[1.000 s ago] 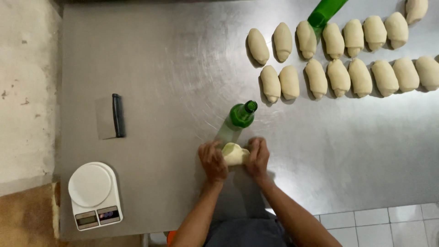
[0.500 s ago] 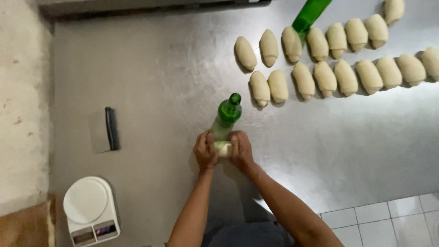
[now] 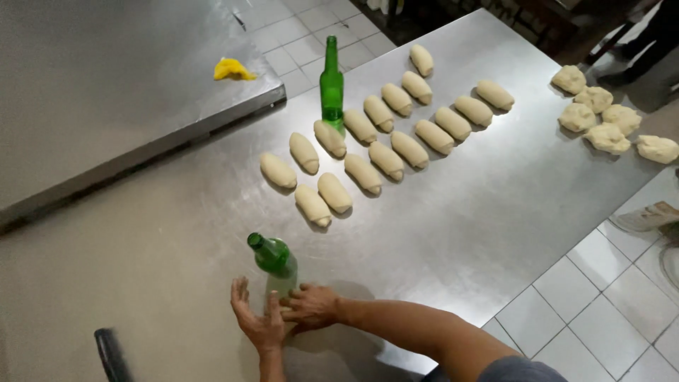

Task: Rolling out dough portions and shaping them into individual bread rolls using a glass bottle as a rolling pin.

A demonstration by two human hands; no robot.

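My left hand [image 3: 258, 322] and my right hand [image 3: 311, 305] are pressed together low on the steel table [image 3: 495, 212], at its near edge. The left fingers are spread; the right fingers curl against the left palm. The small dough piece that they cupped a moment ago is hidden between them. A green glass bottle [image 3: 272, 256] stands upright just beyond my fingertips, nearly touching them.
Two rows of shaped dough logs [image 3: 385, 159] lie further back, with a second green bottle [image 3: 331, 85] standing beside them. Rough dough lumps [image 3: 601, 117] sit at the far right. A dark scraper handle [image 3: 113, 352] lies on my left. A yellow cloth [image 3: 232, 69] lies on the neighbouring table.
My head has swung, so the table now appears at a slant with more of the far side in view. My hands stay together by the bottle, and the dough no longer shows between them.
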